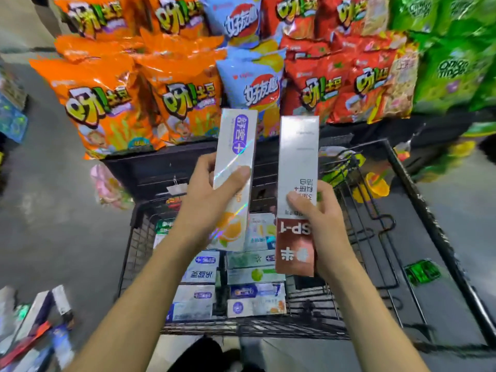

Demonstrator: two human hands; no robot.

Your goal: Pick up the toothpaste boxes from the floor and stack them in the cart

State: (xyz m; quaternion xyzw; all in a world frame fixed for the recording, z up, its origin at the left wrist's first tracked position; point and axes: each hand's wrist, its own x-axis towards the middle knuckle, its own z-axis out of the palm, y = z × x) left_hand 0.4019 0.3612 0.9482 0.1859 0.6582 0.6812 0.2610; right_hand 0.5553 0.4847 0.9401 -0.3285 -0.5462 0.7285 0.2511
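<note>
Item: left hand [214, 200]; fingers and thumb wrapped round the lower half of a silver box [236, 167] with purple label and orange-fruit print; box held upright above the cart [418, 200].

Item: right hand [319, 218]; thumb across the front, fingers behind, gripping a second box [298, 167], silver above and red at the near end; also upright, just beside the first, the two apart.

Item: cart; black wire basket directly below both hands; near left part holds stacked boxes [241, 285] lying flat in two neat columns, several layers showing; right part of the basket shows bare mesh, with some yellow and green goods at the far end.

Item: floor boxes [40, 326]; a loose heap at the lower left, beside the cart, well apart from the hands; exact count cannot be told, picture blurred there.

Item: snack bags [188, 98]; orange, blue, red and green, racked beyond the cart; no part in the task.

Progress, as judged: well under way; a good stack already in the cart; two boxes in hand not yet laid down; the floor heap still to be gathered; more trips likely.
</note>
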